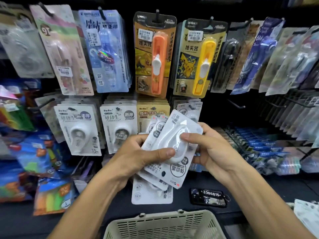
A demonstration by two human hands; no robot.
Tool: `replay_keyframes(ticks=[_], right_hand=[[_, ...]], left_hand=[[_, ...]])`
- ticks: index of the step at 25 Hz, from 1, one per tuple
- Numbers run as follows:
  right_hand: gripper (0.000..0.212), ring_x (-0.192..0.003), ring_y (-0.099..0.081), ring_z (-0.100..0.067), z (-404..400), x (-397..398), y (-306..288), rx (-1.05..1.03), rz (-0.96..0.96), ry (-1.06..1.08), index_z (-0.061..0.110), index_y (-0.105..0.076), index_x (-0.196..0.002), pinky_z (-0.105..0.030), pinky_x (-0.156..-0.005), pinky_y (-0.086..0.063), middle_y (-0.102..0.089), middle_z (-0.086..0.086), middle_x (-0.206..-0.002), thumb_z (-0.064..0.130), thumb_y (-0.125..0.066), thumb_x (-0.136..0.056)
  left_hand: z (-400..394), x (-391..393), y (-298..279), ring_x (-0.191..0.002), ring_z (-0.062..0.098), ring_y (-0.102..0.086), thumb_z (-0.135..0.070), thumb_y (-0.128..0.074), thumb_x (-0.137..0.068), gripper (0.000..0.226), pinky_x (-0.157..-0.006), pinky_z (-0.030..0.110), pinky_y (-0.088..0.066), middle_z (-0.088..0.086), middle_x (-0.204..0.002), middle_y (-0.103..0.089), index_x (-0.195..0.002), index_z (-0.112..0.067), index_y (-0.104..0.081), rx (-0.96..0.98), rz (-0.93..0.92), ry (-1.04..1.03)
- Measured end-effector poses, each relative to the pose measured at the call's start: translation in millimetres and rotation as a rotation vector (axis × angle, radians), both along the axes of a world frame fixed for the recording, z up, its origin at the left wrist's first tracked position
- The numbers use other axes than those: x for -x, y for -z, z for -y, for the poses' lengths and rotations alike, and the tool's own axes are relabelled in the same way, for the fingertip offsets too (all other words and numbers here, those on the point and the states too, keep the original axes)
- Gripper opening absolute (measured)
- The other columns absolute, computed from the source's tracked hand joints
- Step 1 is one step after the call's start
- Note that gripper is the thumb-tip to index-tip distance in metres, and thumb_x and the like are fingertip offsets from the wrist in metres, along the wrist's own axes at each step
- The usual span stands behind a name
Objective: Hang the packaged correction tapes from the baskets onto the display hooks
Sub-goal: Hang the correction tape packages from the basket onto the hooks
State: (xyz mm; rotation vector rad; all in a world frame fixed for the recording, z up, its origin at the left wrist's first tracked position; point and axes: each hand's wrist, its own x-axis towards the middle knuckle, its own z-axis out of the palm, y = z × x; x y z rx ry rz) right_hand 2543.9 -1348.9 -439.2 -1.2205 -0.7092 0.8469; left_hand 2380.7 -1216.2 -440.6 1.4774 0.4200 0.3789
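Both hands hold a fanned stack of white packaged correction tapes [172, 145] in front of the display, upside down. My left hand [136, 152] grips the stack from the left, thumb lying across the front blister. My right hand [207, 145] holds the right edge, thumb pressing the top of the blister. Behind the stack, white correction tape packs hang on a hook [190, 106], partly hidden. An empty black hook [236, 104] juts out to the right. A beige basket [165, 225] sits below my arms.
Hanging packs crowd the wall: white tapes [79, 130], an orange pusher [155, 54] and a yellow one [198, 57]. A black numbered tag [208, 197] lies on the dark shelf. Colourful packs pile at the left [34, 152], boxed goods at the right [267, 149].
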Motion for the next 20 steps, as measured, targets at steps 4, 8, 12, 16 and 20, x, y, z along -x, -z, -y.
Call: replay_keyframes(ticks=[4, 8, 12, 16, 20], right_hand=[[0.035, -0.066, -0.067, -0.009, 16, -14, -18, 0.100, 0.309, -0.004, 0.023, -0.074, -0.083, -0.018, -0.051, -0.049, -0.075, -0.001, -0.082, 0.029, -0.090, -0.052], [0.060, -0.088, -0.068, -0.017, 25, -19, -27, 0.077, 0.755, -0.019, 0.031, -0.067, -0.111, -0.026, -0.073, -0.059, -0.071, 0.004, -0.102, 0.015, -0.096, -0.060], [0.046, -0.086, -0.074, -0.025, 29, -26, -25, -0.035, 0.248, -0.157, 0.014, -0.074, -0.110, -0.032, -0.071, -0.061, -0.076, -0.012, -0.103, 0.011, -0.083, -0.065], [0.050, -0.095, -0.066, -0.028, 30, -39, -17, -0.172, -0.105, 0.061, 0.006, -0.068, -0.118, -0.036, -0.084, -0.050, -0.071, -0.015, -0.111, 0.020, -0.077, -0.071], [0.041, -0.086, -0.063, -0.021, 24, -36, -1, -0.288, -0.451, 0.410, 0.018, -0.059, -0.121, -0.027, -0.060, -0.041, -0.067, -0.006, -0.116, 0.019, -0.069, -0.081]], left_hand=[[3, 3, 3, -0.084, 0.029, -0.080, -0.052, -0.102, -0.032, 0.064, -0.063, 0.036, -0.065, 0.009, -0.096, -0.081, -0.089, -0.031, -0.081, -0.015, -0.038, 0.038], [4, 5, 2, -0.082, 0.019, -0.080, -0.039, -0.099, -0.052, 0.045, -0.063, 0.022, -0.061, 0.001, -0.093, -0.082, -0.093, -0.031, -0.081, -0.172, -0.065, 0.119], [6, 4, 4, -0.079, 0.025, -0.079, -0.061, -0.097, -0.036, 0.066, -0.062, 0.030, -0.063, 0.012, -0.094, -0.081, -0.088, -0.024, -0.082, -0.082, 0.028, 0.115], [4, -1, 7, -0.075, 0.029, -0.076, -0.058, -0.096, -0.048, 0.058, -0.060, 0.033, -0.059, 0.017, -0.094, -0.080, -0.087, -0.016, -0.083, 0.055, 0.067, -0.128], [-3, 3, 2, -0.069, 0.021, -0.078, -0.046, -0.092, -0.058, 0.040, -0.051, 0.029, -0.059, 0.010, -0.089, -0.081, -0.086, -0.019, -0.084, -0.005, 0.153, -0.299]])
